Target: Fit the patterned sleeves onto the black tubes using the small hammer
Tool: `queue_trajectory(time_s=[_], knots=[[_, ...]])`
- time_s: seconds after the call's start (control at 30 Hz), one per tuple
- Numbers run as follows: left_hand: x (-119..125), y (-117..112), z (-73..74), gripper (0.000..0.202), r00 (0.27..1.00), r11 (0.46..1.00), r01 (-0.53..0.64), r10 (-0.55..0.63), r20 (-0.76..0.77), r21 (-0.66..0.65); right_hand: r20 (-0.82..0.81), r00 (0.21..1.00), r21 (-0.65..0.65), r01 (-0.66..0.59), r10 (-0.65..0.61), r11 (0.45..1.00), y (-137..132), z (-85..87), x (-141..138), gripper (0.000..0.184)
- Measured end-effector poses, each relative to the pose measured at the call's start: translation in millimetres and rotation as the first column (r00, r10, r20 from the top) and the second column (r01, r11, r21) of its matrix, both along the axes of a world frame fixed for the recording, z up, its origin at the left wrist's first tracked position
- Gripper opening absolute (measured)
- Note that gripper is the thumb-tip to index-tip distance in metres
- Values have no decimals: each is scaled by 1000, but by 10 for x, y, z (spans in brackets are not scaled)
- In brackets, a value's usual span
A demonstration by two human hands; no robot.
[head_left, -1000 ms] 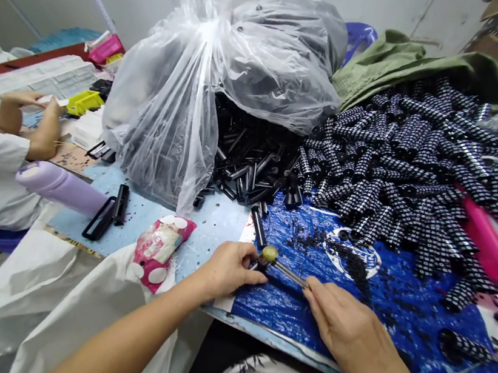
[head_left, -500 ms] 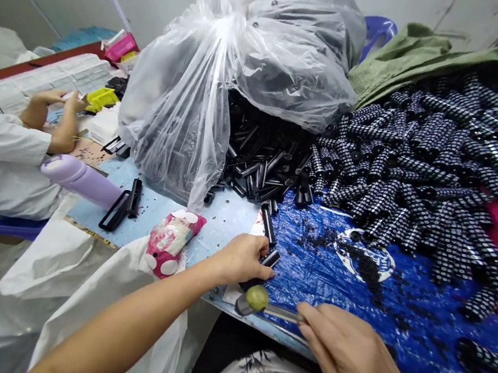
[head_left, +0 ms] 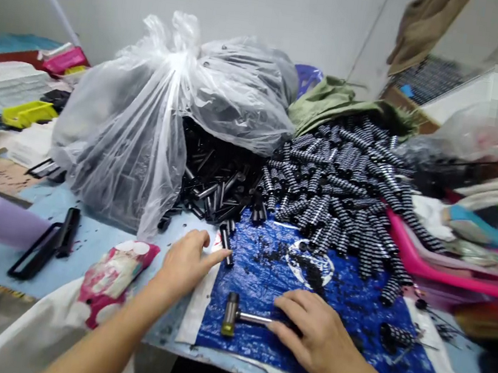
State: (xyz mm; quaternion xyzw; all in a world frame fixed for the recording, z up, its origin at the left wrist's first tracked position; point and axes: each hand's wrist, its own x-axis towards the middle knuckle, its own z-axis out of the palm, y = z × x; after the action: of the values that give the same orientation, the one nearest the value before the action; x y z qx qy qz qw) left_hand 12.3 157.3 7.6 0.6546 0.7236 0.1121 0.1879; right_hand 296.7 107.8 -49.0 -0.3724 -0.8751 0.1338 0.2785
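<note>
Left hand (head_left: 186, 264): thumb and fingers spread wide, thumb by black tube (head_left: 225, 236). Right hand (head_left: 315, 333) at hammer (head_left: 231, 314) handle, over blue sheet (head_left: 250, 347); can't tell if fingers grip.

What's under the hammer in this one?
Blue plastic sheet shows on both sides of the hammer. The patch directly beneath its head and shaft is covered, and the right hand hides more toward the handle end, so nothing there can be confirmed.
</note>
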Motion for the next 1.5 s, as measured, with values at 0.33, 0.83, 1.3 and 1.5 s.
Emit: queue_trajectory(time_s=[0.33,0.83,1.3,1.5], knots=[[-64,240,-258,13,973,977,-187,169,157,104,134,740,208,629,-659,749,1304,177,814,18],[409,-32,134,32,-20,869,-452,215,976,-201,-586,465,-792,-155,-663,591,570,144,438,51],[1058,-572,-119,34,436,991,-17,125,891,-130,-576,255,-768,-494,-777,407,122,317,-234,48],[1331,-518,-70,25,515,999,52,-32,857,6,-613,242,-780,-336,-752,528,99,314,-353,50]])
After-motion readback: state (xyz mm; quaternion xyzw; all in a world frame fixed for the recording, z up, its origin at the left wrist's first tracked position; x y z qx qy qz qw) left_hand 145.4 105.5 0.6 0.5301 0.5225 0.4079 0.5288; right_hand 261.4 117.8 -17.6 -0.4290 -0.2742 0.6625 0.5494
